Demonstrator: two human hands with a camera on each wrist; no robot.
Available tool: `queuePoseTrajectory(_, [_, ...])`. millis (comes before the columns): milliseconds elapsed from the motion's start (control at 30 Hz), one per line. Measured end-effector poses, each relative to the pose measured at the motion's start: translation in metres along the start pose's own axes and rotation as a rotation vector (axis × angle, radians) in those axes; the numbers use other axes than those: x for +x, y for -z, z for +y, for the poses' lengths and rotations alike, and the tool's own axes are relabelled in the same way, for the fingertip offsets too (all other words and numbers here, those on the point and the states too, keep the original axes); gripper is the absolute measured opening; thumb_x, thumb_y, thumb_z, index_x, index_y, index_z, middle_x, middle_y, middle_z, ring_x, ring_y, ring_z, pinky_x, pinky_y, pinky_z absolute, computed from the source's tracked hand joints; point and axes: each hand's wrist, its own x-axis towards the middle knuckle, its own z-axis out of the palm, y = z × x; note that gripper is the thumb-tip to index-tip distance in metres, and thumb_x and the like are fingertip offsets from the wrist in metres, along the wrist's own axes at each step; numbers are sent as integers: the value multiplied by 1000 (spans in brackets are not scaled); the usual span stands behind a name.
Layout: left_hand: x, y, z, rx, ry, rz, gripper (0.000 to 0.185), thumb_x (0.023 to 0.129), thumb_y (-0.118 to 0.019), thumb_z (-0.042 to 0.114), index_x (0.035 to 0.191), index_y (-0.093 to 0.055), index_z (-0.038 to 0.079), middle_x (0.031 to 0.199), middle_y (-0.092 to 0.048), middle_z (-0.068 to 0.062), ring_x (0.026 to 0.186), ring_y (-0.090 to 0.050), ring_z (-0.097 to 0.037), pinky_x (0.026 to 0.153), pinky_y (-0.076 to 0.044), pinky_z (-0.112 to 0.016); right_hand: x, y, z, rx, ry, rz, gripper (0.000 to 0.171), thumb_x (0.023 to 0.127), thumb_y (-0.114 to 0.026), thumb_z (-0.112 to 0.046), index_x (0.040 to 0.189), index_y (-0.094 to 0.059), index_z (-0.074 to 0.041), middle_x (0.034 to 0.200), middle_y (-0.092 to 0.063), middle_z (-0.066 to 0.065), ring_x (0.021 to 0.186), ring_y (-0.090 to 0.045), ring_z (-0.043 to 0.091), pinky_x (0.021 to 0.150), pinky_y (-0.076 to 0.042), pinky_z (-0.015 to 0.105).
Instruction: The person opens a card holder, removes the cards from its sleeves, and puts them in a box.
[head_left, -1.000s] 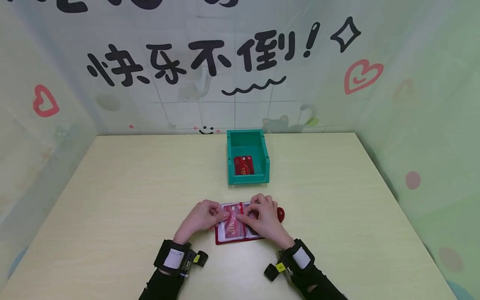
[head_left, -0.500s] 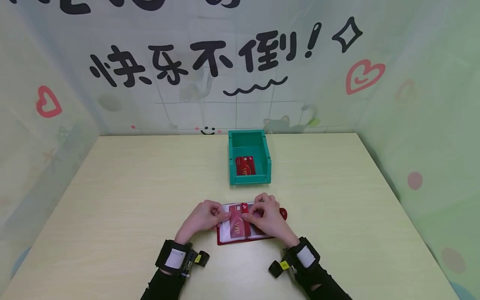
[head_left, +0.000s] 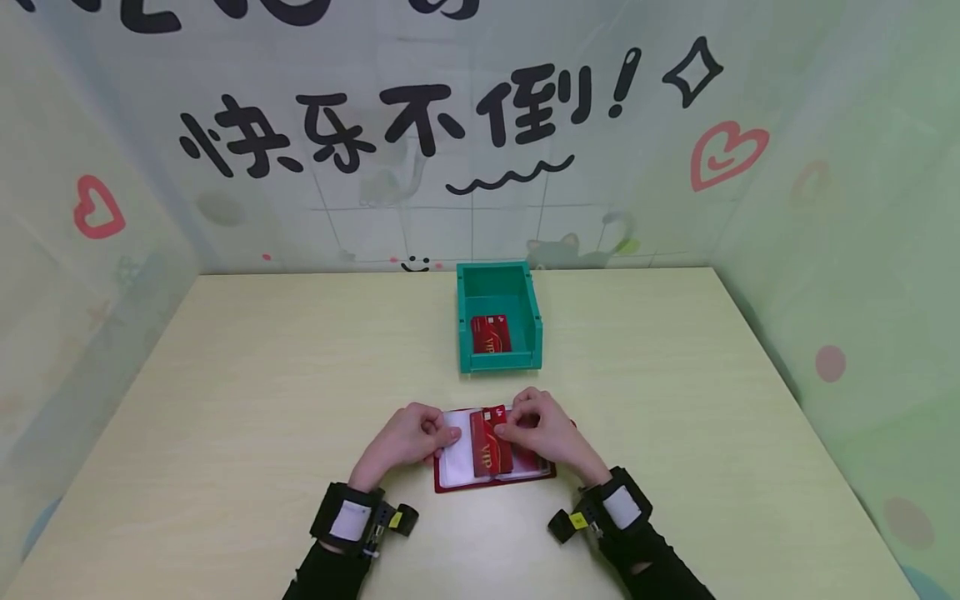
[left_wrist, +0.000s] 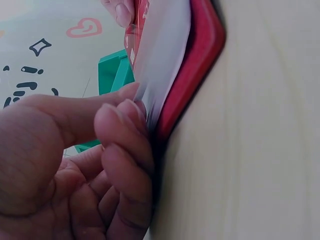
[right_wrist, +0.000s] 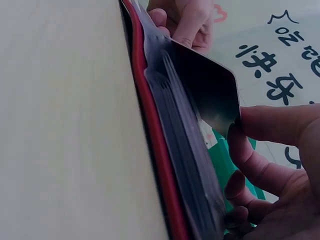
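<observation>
My right hand (head_left: 543, 429) pinches a red VIP card (head_left: 486, 450) between thumb and index finger, gripping it at its 3 o'clock edge, while the other fingers curl loosely away from it. The card sits over the middle of a red-covered card holder (head_left: 454, 473) that lies unfolded on the pale wooden table (head_left: 300, 375). From my right wrist, I see the card's dark back tilted up off the pages; I cannot tell whether its far edge is inside a pocket.

My left hand (head_left: 416, 433), at the holder's 9 o'clock edge, pinches the rim of a clear sleeve page (left_wrist: 167, 40) between thumb and fingertips, the remaining fingers bent beneath.

At 12 o'clock from the holder, well apart from my hands, stands a teal bin (head_left: 501, 362) with another red VIP card (head_left: 491, 334) lying at its 6 o'clock end. Beyond the table hangs a printed backdrop (head_left: 337, 50) with black characters.
</observation>
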Motion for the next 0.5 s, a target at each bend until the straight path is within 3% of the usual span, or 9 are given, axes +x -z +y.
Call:
queuePoseTrajectory(200, [-1,1,-1,-2,0,-3,27,94,-72,25,76,-63,7,59,-59,-1,50,-54,-12,54,-41,-24,1,11,0,35,21,-80,19,92,-71,-21,83,-71,-3,104,-60,12,105,-51,23,80,-50,30])
queuePoseTrajectory(500, [0,0,-1,4,6,-2,27,94,-72,25,76,-63,7,59,-58,0,50,-54,-12,54,-39,-24,6,27,-2,7,-32,-122,19,93,-67,-22,87,-69,-3,108,-68,13,99,-58,19,79,-52,27])
